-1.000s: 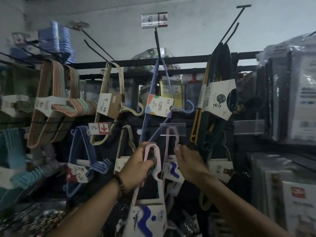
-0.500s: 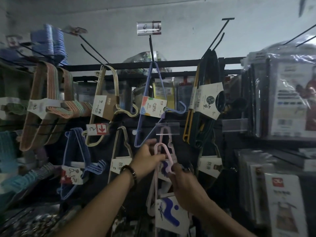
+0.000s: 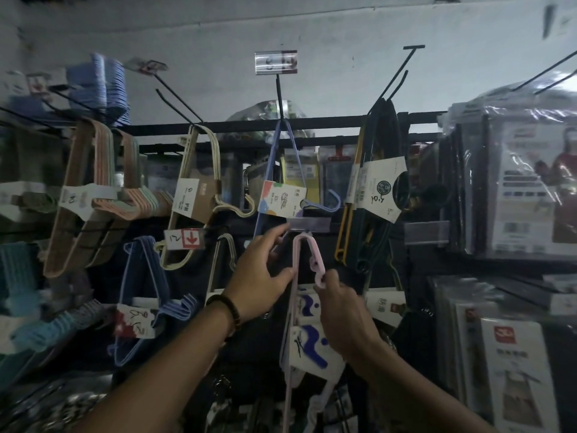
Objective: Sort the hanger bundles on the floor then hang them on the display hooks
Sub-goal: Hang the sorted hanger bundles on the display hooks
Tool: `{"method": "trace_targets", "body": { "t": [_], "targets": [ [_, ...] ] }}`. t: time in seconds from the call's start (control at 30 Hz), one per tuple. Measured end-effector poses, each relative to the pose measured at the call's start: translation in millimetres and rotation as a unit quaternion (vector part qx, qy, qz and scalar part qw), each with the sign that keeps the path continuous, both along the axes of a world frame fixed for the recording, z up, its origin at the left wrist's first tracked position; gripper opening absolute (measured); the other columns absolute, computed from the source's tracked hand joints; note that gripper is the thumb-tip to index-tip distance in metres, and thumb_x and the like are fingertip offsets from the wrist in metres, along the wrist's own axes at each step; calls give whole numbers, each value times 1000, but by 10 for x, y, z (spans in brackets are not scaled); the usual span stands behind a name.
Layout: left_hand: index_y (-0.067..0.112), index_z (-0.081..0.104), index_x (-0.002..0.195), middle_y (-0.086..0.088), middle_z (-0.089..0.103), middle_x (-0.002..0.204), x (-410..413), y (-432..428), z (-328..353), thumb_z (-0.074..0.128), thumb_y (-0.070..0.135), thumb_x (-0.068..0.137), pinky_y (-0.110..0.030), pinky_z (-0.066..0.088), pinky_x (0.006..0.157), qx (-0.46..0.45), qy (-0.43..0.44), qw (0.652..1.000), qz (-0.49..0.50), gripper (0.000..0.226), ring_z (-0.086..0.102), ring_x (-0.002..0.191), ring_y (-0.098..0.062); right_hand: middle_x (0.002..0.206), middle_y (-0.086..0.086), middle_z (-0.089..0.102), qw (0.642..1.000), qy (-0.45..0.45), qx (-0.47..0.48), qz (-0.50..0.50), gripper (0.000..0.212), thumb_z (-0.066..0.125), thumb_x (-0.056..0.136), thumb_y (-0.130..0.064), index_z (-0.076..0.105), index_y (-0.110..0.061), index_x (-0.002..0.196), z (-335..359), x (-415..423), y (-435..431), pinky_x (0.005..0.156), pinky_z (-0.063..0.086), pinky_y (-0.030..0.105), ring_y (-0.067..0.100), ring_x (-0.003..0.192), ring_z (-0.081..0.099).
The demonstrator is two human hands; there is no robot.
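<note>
Both your hands are raised to a dim wall of display hooks crowded with hanger bundles. Between them hangs a pink bundle (image 3: 295, 276), upright, its top loop just under a clear tag holder (image 3: 309, 224) at the end of a hook; whether the loop is already over the hook is not clear.

Your left hand (image 3: 260, 278), with a dark bead bracelet (image 3: 225, 309) at the wrist, is half open. Its thumb rests against the bundle's long left side, and its index finger reaches up to touch the left edge of the tag holder.

Your right hand (image 3: 342, 310) is closed in a pinch on the lower end of the bundle's short curved pink part, on the right side.

The bundle's white card with blue marks (image 3: 312, 348) hangs below, between your forearms, and another like card (image 3: 307, 303) shows behind it.

Above, a blue bundle (image 3: 282, 170) with a colourful card hangs from a higher hook. To its left is a cream bundle (image 3: 199, 195), and beneath that a tag with a red arrow (image 3: 184, 239). To the right hang dark and yellow bundles (image 3: 371, 189). Far right, plastic-wrapped packs (image 3: 515, 182) fill the shelves.
</note>
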State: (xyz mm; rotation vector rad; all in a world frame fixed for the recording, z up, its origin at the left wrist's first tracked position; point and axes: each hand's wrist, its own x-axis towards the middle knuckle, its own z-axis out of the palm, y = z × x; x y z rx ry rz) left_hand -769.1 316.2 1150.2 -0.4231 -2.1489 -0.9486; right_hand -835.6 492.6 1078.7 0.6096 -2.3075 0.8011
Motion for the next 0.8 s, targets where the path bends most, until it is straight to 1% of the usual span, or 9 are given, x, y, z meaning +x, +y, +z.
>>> {"method": "trace_targets", "body": {
  "t": [0.07, 0.17, 0.3, 0.4, 0.5, 0.6, 0.7, 0.77, 0.8],
  "targets": [
    [48, 36, 151, 11, 48, 140, -2, -9, -3, 76, 16, 90, -39, 53, 107, -2, 0, 1000, 4, 80, 53, 129, -10, 80, -1, 65, 1000, -2, -11, -3, 14, 42, 108, -20, 37, -33, 112, 12, -68, -11, 50, 52, 24, 9, 57, 64],
    [47, 36, 153, 13, 46, 138, -6, 4, -7, 76, 16, 90, -40, 51, 108, -10, 2, 1000, 5, 81, 53, 129, -11, 82, 2, 67, 999, -16, -13, -31, 19, 44, 105, -18, 38, -34, 113, 47, -127, -26, 57, 62, 39, 15, 65, 68],
    [48, 33, 154, 18, 42, 136, -37, 31, -49, 74, 16, 90, -36, 46, 114, -43, 15, 999, 10, 82, 47, 131, -6, 97, 6, 71, 998, 5, 17, -56, 37, 53, 101, -14, 34, -24, 131, 41, -235, -60, 67, 64, 42, 22, 77, 73],
    [47, 27, 156, 21, 36, 140, -86, 28, -120, 73, 21, 91, -35, 42, 117, -78, 12, 996, 34, 84, 42, 134, -5, 93, 1, 69, 999, -25, 4, -42, 18, 42, 105, -21, 36, -30, 120, -43, -354, -61, 67, 64, 43, 18, 76, 70],
    [43, 23, 157, 18, 32, 145, -129, 26, -181, 71, 28, 92, -35, 42, 117, -116, 10, 991, 65, 83, 40, 136, -7, 89, 0, 67, 997, -42, -6, -58, 9, 38, 106, -24, 37, -33, 107, -25, -467, -100, 64, 63, 44, 19, 74, 69],
    [43, 21, 155, 18, 28, 150, -156, 29, -247, 69, 30, 93, -35, 41, 118, -155, 23, 984, 87, 80, 37, 140, -8, 92, 0, 68, 997, -36, -12, -73, 5, 40, 109, -27, 44, -26, 112, 66, -651, -162, 61, 59, 36, 21, 79, 72],
    [48, 19, 154, 20, 26, 150, -187, 13, -363, 69, 31, 92, -35, 41, 118, -165, 2, 981, 102, 81, 37, 141, -7, 105, 7, 71, 994, -26, 6, -102, 20, 41, 109, -24, 47, -14, 125, 74, -912, -227, 70, 62, 34, 22, 90, 74],
    [50, 16, 156, 22, 25, 150, -209, -29, -443, 69, 35, 92, -34, 42, 117, -164, -30, 980, 105, 84, 38, 140, -6, 123, 15, 65, 993, -23, 40, -109, 38, 36, 109, -22, 42, -3, 141, 49, -1020, -257, 82, 56, 31, 23, 106, 69],
    [50, 17, 157, 22, 25, 150, -223, -61, -486, 69, 36, 92, -34, 42, 117, -171, -39, 978, 109, 84, 38, 140, -6, 129, 16, 62, 992, -26, 58, -109, 41, 35, 108, -20, 41, 0, 144, 53, -1055, -261, 86, 54, 32, 25, 111, 67]
  ]
}}
